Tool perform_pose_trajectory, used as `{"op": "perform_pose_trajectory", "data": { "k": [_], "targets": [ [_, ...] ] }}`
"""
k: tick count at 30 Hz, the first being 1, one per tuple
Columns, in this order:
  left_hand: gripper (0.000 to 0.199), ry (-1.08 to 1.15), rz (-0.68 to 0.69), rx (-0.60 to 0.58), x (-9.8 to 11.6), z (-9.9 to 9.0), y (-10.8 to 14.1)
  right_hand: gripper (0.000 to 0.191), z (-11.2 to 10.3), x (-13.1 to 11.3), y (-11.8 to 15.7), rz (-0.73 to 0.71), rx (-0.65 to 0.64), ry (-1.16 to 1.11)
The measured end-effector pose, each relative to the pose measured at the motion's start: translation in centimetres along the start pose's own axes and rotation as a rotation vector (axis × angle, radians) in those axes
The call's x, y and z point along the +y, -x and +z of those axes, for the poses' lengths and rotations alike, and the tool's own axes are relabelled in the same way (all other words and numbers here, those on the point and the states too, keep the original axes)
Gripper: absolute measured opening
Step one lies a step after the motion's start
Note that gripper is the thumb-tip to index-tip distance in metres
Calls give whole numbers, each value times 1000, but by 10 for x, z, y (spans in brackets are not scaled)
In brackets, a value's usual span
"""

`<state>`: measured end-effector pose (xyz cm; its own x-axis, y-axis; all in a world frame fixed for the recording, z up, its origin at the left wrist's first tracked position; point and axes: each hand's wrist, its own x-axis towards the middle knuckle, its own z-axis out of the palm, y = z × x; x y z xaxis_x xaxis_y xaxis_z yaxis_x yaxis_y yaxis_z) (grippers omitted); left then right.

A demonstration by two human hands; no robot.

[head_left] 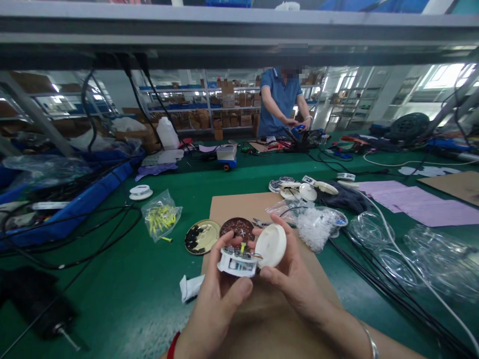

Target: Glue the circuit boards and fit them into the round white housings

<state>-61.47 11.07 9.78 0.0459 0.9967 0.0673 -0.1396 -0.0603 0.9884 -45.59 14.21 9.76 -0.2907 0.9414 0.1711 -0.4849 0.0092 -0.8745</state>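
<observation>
My left hand [224, 294] is wrapped around the round white housing [238, 267] of a small electronic device. A circuit board shows on its top, with a small yellow piece [243, 247] standing up from it. In my right hand [294, 267] is a round white cover [275, 244], tilted so its shallow inner side faces left. Thin wires [258, 256] run between the housing and the cover. Both parts are held above a brown cardboard sheet [322, 284]. Behind my fingers stand a round tin of dark small parts [234, 225] and a gold-coloured lid [209, 235] with black pieces.
A bag of yellow plugs [160, 217] and a power screwdriver [41, 304] lie left. White device parts [307, 192], a bag of clear pieces [318, 224] and cables [377, 279] are right. A blue bin [101, 187] stands far left; a person [279, 107] works opposite.
</observation>
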Motion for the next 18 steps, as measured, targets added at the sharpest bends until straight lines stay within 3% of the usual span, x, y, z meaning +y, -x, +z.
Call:
{"op": "perform_pose_trajectory", "data": {
  "k": [3, 8, 14, 18],
  "targets": [
    [63, -57, -20, 22, 2, 1, 1, 81, -2, 1, 2, 4, -32, 39],
    [61, 58, -3, 4, 5, 1, -1, 66, -3, 0, 1, 27, -13, 88],
    [54, 27, 9, -31, 11, -8, -9, 64, -7, -1, -7, 119, 11, 11],
    [54, -141, 83, -49, 14, -11, -10, 65, -8, -3, -5, 100, -108, 22]
  ]
}}
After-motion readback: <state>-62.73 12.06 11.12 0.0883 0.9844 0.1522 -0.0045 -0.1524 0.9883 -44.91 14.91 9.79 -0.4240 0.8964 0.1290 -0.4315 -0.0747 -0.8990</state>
